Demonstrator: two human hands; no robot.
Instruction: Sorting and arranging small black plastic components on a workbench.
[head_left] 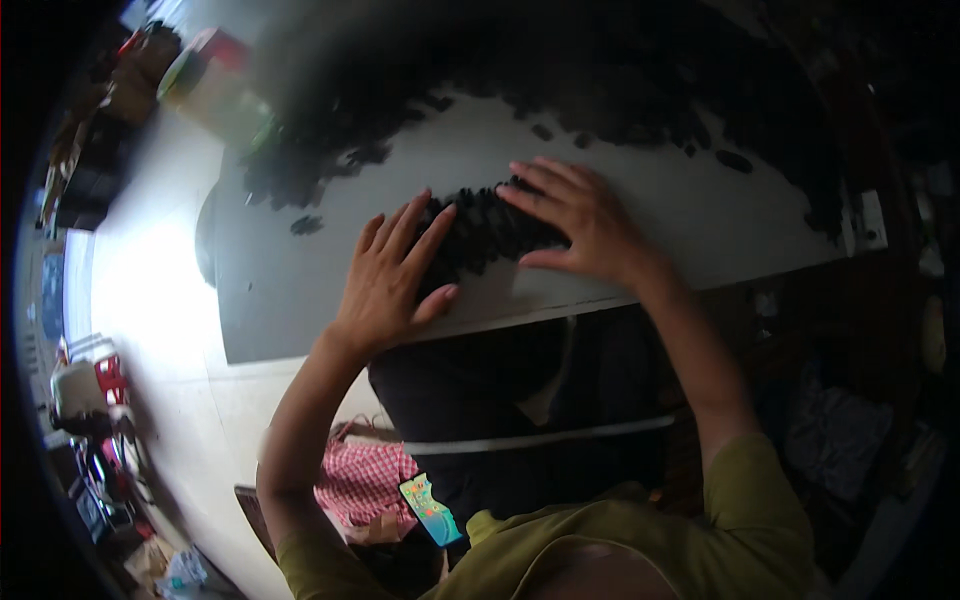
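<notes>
Between my two hands lies a small cluster of dark, short pieces (485,235) on a pale tabletop (450,140); they are too small and dim for me to tell their kind. My left hand (390,265) rests flat at the cluster's left edge, fingers spread and the thumb pointing inward. At its right edge, my right hand (575,215) also has its fingers apart, the fingertips by the pieces. Neither hand grips anything. A much larger heap of similar dark pieces (340,120) curves across the far part of the table, blurred toward the back.
A few loose pieces, such as this one (734,161), lie in front of the heap. A clear container (225,95) with green and red parts stands at the far left. Below the near edge are a red checked cloth (365,480) and a teal patterned card-like item (431,510).
</notes>
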